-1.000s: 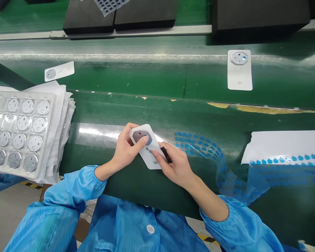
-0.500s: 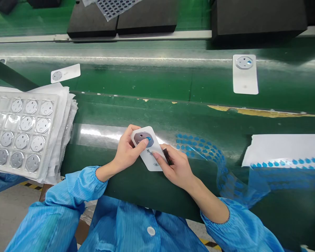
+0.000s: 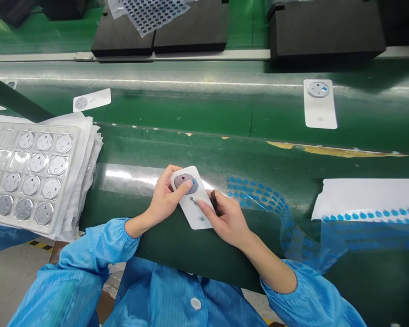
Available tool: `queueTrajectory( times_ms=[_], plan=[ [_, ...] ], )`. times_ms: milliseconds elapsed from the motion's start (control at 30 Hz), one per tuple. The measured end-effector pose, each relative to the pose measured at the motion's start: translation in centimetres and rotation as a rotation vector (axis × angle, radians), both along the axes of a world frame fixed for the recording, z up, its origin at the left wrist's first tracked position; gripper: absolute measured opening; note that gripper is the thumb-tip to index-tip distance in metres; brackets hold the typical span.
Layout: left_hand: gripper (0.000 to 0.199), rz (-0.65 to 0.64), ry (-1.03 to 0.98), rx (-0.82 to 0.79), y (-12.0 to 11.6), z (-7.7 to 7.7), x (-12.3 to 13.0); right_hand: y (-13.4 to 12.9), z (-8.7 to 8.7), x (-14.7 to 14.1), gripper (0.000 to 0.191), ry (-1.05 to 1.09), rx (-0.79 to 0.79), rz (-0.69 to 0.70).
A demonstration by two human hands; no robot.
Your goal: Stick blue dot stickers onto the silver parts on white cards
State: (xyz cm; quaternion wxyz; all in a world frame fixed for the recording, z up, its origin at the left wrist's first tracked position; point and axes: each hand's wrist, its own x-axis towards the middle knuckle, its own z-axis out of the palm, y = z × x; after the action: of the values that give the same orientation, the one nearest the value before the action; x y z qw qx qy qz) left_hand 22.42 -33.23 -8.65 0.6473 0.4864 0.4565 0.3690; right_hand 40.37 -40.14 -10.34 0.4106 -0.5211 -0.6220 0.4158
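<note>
Between my two hands is a white rounded panel point(image 3: 197, 211) with dark printed marks and a grey octagonal plate point(image 3: 183, 178) at its upper end. My left hand point(image 3: 165, 195) is closed on the panel's left edge, its thumb pressing on the plate beside a small blue round sticker point(image 3: 193, 181). My right hand point(image 3: 226, 215) pinches the panel's right edge, thumb on the front. A thin dark tool point(image 3: 213, 198) sticks out of the right hand's curled fingers; its kind is unclear. The fingers behind the panel are hidden.
A clear tray point(image 3: 75, 150) of octagonal plates lies on stacked white sheets at left. Blue sticker film point(image 3: 293, 240) trails right from the bench to a white sheet point(image 3: 371, 195). Similar panels lie on the belt, one at left point(image 3: 97, 98), one at right point(image 3: 320, 111). Black blocks point(image 3: 191, 32) stand beyond.
The camera view has shifted slightly, so the background sits lower. The panel is tilted a little differently in my hands; both hands keep their hold, left thumb still on the plate.
</note>
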Motion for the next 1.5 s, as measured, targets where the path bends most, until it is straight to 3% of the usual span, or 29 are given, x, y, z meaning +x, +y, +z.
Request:
queueTrajectory(
  times_ms=[133,300,433,600,800,1167,1267,1333,1500],
  plan=[
    [0.036,-0.01,0.036,0.019,-0.2,0.0,-0.2,0.1,-0.2,-0.2,0.004,-0.024,0.16,0.004],
    [0.031,-0.046,-0.001,0.128,-0.5,0.0,-0.7,0.1,-0.4,-0.2,0.01,-0.006,0.228,-0.016],
    [0.047,0.003,-0.128,0.035,-0.3,-0.1,-0.5,0.0,-0.5,-0.3,0.005,0.083,0.138,-0.022],
    [0.036,0.0,-0.094,-0.086,-0.6,-1.0,-0.1,0.1,-0.3,-0.6,0.007,0.11,0.089,-0.005],
    [0.041,0.211,-0.172,-0.136,0.5,-1.4,-0.4,0.1,-0.5,-0.5,0.015,0.094,0.037,0.09],
    [0.045,0.348,-0.151,-0.047,1.9,-1.7,-0.4,0.0,-1.8,-0.3,0.035,0.206,-0.198,0.061],
    [0.05,0.311,-0.112,0.031,3.9,-1.5,-0.9,1.0,-1.7,0.2,0.04,0.328,-0.228,-0.138],
    [0.049,0.321,-0.046,0.108,6.8,-0.9,-1.9,2.5,-1.2,0.9,0.042,0.423,-0.209,-0.287],
    [0.043,0.538,0.317,0.249,18.0,1.4,-6.4,9.1,0.6,4.2,0.049,0.46,-0.035,-0.545]
  ],
)
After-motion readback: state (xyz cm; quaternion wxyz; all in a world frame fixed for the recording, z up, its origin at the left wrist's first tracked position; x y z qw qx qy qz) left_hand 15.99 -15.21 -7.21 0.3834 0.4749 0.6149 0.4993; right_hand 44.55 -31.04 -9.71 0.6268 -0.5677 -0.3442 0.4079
